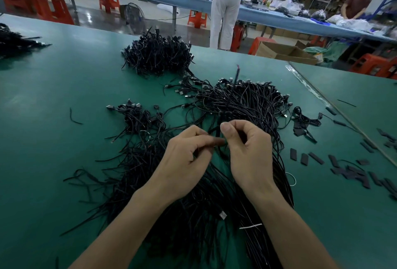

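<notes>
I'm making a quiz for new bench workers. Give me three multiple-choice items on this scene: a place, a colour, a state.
1. Where on the smooth table mat do the short flat black tube pieces lie? A far left; B on the right; C at the far edge.
2. What colour is the mat? A red; B white; C green.
3. What are the left hand and right hand doing? A pinching a thin black cable between them; B lying flat on the mat; C lifting a stool.
Answers: 1 B, the pieces are scattered near the right edge; 2 C, the bare surface is teal-green throughout; 3 A, both hands' fingertips meet on the strand.
</notes>
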A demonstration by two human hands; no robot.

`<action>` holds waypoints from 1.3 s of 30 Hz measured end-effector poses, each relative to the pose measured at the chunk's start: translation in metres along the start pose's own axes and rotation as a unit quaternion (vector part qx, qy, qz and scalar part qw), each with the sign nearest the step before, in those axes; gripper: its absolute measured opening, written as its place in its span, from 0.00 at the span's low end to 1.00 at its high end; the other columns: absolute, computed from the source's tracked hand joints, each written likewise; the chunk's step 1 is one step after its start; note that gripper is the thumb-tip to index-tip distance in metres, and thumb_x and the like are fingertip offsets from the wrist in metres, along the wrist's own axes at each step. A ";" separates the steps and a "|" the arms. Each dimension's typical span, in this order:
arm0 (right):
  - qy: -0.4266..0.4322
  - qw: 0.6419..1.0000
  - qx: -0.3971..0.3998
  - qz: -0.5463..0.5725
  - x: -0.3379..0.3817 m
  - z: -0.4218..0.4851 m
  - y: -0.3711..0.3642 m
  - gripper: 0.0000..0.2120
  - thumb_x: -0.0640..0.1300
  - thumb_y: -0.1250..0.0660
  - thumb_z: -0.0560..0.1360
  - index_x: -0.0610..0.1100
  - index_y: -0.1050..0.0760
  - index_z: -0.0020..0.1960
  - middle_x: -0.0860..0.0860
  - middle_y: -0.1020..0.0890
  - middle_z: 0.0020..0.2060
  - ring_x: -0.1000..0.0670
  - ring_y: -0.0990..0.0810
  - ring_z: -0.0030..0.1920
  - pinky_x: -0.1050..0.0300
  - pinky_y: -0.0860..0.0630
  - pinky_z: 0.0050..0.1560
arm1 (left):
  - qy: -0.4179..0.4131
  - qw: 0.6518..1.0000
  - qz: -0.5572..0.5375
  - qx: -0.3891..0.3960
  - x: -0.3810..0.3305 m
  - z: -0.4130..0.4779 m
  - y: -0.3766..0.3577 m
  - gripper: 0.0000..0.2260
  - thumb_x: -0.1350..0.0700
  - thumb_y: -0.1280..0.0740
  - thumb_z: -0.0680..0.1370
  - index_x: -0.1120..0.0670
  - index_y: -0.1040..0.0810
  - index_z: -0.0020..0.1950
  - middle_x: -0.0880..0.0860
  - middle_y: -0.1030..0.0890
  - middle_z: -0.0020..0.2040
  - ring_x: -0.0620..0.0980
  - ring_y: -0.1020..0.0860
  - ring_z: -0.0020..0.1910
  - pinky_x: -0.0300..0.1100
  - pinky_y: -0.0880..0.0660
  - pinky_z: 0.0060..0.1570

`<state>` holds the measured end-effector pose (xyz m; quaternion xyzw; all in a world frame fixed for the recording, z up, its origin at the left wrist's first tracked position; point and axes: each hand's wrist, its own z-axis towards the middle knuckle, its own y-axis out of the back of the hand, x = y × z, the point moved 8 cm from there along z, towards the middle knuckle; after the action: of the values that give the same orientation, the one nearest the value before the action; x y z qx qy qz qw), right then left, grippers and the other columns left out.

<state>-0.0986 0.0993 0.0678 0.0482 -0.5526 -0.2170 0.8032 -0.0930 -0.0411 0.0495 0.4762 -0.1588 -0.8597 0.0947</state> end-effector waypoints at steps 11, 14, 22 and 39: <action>0.018 0.991 0.120 0.054 0.008 -0.010 -0.028 0.08 0.36 0.33 0.78 0.48 0.19 0.49 0.56 0.15 0.46 0.60 0.17 0.50 0.67 0.23 0.51 | 0.195 0.949 -0.247 0.006 0.029 0.001 0.005 0.30 0.32 0.45 0.78 0.55 0.15 0.47 0.55 0.17 0.41 0.57 0.23 0.40 0.47 0.33 0.41; 0.024 0.987 0.152 0.039 0.006 -0.011 -0.031 0.08 0.37 0.32 0.78 0.50 0.19 0.49 0.62 0.16 0.40 0.63 0.17 0.45 0.72 0.24 0.46 | 0.145 0.969 -0.201 -0.018 0.024 0.003 0.014 0.30 0.32 0.35 0.75 0.60 0.17 0.43 0.55 0.33 0.28 0.53 0.36 0.28 0.41 0.41 0.31; -0.079 0.983 0.162 0.040 -0.021 -0.011 -0.028 0.09 0.47 0.34 0.80 0.48 0.18 0.45 0.38 0.20 0.34 0.44 0.29 0.33 0.44 0.28 0.35 | 0.101 0.982 -0.147 0.058 0.023 0.006 0.013 0.07 0.54 0.32 0.79 0.47 0.15 0.54 0.43 0.14 0.49 0.42 0.17 0.50 0.37 0.22 0.51; -0.139 0.921 0.162 -0.326 -0.099 -0.014 0.010 0.15 0.50 0.36 0.81 0.46 0.27 0.66 0.52 0.24 0.55 0.54 0.24 0.51 0.61 0.25 0.49 | 0.317 0.930 -0.049 -0.181 0.131 0.048 0.086 0.08 0.53 0.29 0.79 0.57 0.21 0.51 0.51 0.19 0.32 0.43 0.21 0.26 0.39 0.22 0.30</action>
<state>-0.1120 0.1457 -0.0208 0.3240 -0.6405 -0.3787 0.5843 -0.2017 -0.1540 0.0013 0.7056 0.0614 -0.6820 0.1823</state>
